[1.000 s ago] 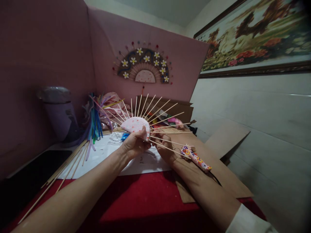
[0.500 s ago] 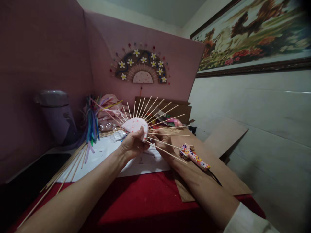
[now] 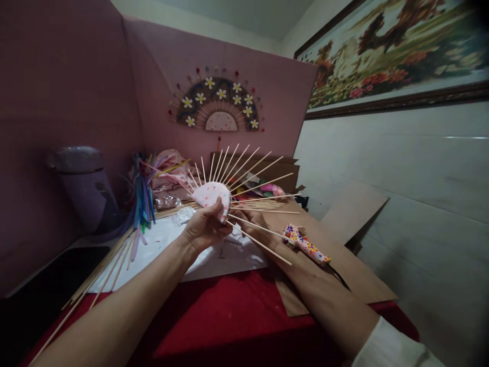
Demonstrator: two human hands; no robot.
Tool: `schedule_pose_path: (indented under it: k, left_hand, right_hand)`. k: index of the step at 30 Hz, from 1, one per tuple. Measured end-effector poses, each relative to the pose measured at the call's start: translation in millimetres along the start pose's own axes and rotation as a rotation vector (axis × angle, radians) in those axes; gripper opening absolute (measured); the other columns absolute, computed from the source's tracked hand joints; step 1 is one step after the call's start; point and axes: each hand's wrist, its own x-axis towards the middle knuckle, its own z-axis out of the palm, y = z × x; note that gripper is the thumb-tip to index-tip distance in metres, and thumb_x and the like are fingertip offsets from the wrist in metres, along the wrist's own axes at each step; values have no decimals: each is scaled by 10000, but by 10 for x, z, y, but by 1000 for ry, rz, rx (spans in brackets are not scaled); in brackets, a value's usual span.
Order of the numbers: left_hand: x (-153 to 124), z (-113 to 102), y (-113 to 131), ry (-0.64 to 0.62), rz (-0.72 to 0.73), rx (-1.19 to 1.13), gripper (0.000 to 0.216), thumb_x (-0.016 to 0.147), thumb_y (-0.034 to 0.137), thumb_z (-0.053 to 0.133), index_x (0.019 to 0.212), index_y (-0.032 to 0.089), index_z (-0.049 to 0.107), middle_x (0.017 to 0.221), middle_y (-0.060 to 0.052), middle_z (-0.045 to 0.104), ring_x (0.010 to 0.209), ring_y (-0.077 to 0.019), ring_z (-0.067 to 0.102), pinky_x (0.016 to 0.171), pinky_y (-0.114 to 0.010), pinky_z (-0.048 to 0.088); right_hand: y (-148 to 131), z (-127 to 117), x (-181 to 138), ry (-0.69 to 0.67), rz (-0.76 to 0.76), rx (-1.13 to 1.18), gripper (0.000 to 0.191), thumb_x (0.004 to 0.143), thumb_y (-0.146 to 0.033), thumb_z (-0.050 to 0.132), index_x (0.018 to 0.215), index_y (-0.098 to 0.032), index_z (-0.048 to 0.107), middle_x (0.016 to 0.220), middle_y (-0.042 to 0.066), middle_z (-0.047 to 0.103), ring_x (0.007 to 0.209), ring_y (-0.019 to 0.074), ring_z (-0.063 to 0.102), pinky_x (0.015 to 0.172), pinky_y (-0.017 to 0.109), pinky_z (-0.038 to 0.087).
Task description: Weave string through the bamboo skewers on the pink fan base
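Observation:
My left hand [image 3: 204, 224] grips a half-round fan base [image 3: 211, 194], white with pinkish-red spots, its thumb lying across the front. Thin wooden sticks [image 3: 250, 176] fan out from the curved edge of the base, upward and to the right. Behind the lowest sticks is my right hand [image 3: 252, 223], its fingers curled close to the edge of the base. Whatever those fingers pinch is hidden from me. A flower-patterned glue gun [image 3: 305, 243] lies on a cardboard sheet [image 3: 344, 272], just right of my right hand.
A finished flowered fan [image 3: 221, 102] hangs on the pink panel. Pipe cleaners [image 3: 141, 188] and a lilac container [image 3: 86, 188] stand on the left. Loose sticks [image 3: 103, 265] lie across white paper [image 3: 160, 250]. Red cloth [image 3: 214, 311] covers the near table.
The view has shifted slightly. The fan base has tilted a little in my left hand, and its lowest stick now points further down. My right hand stays by the stick ends.

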Motion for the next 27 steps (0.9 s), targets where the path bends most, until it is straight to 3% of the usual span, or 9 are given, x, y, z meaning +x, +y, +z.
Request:
schedule_pose_path:
  k: [3, 7, 11, 16, 19, 22, 24, 27]
  left_hand:
    - [7, -13, 21, 12, 10, 27, 163, 705, 238, 688, 716, 113, 584, 576, -43, 593, 470, -122, 504, 383, -198, 309]
    - [26, -30, 40, -6, 7, 30, 191, 698, 246, 696, 777, 106, 593, 629, -55, 597, 513, -129, 521, 393, -195, 318]
    - [30, -33, 39, -26, 15, 10, 155, 712, 220, 683, 747, 103, 588, 597, -43, 585, 487, -113, 501, 396, -196, 325]
    - [17, -23, 20, -27, -4, 18, 141, 710, 210, 682, 690, 121, 574, 555, -38, 584, 479, -119, 507, 411, -201, 342]
    - [7, -5, -2, -14, -29, 11, 143, 707, 205, 681, 698, 123, 563, 564, -37, 586, 478, -116, 505, 410, -197, 339]
    - [1, 10, -29, 0, -35, 1, 139, 705, 191, 677, 714, 128, 553, 564, -23, 577, 452, -100, 481, 399, -191, 327]
    - [0, 13, -44, 3, -34, -7, 125, 710, 178, 667, 725, 132, 552, 558, -16, 572, 448, -100, 479, 394, -189, 325]
    - [2, 12, -55, 7, -40, -7, 111, 720, 172, 656, 731, 131, 553, 560, -16, 576, 451, -104, 488, 390, -191, 330]
  right_hand:
    - [282, 81, 301, 18, -38, 20, 230, 742, -435, 617, 837, -230, 662, 825, 28, 669, 847, 211, 611, 768, 345, 486]
    - [414, 4, 346, 3, -62, 44, 201, 718, -393, 664, 707, -205, 593, 725, -4, 593, 712, 150, 573, 709, 298, 464]
    - [341, -7, 329, -58, -6, 155, 283, 723, -459, 644, 695, -205, 522, 658, -27, 548, 613, 120, 545, 609, 263, 447]
    - [48, 29, 248, 20, 28, 74, 278, 757, -486, 598, 754, -223, 510, 613, -36, 525, 509, 105, 502, 464, 232, 408]
    - [-247, -76, -110, 22, 30, 38, 201, 779, -416, 600, 891, -251, 581, 785, -1, 606, 775, 169, 600, 592, 264, 489]
    - [-491, -272, -621, 9, 52, 3, 184, 802, -313, 587, 981, -296, 630, 970, 11, 634, 1045, 227, 562, 788, 322, 504]
    - [-578, -386, -880, -68, 130, -140, 285, 825, -216, 549, 1058, -362, 624, 1145, -28, 607, 1170, 217, 489, 1000, 348, 393]
    - [-619, -462, -1021, -153, 146, -304, 390, 849, -205, 498, 1186, -393, 555, 1285, -72, 522, 1254, 193, 409, 1113, 337, 231]
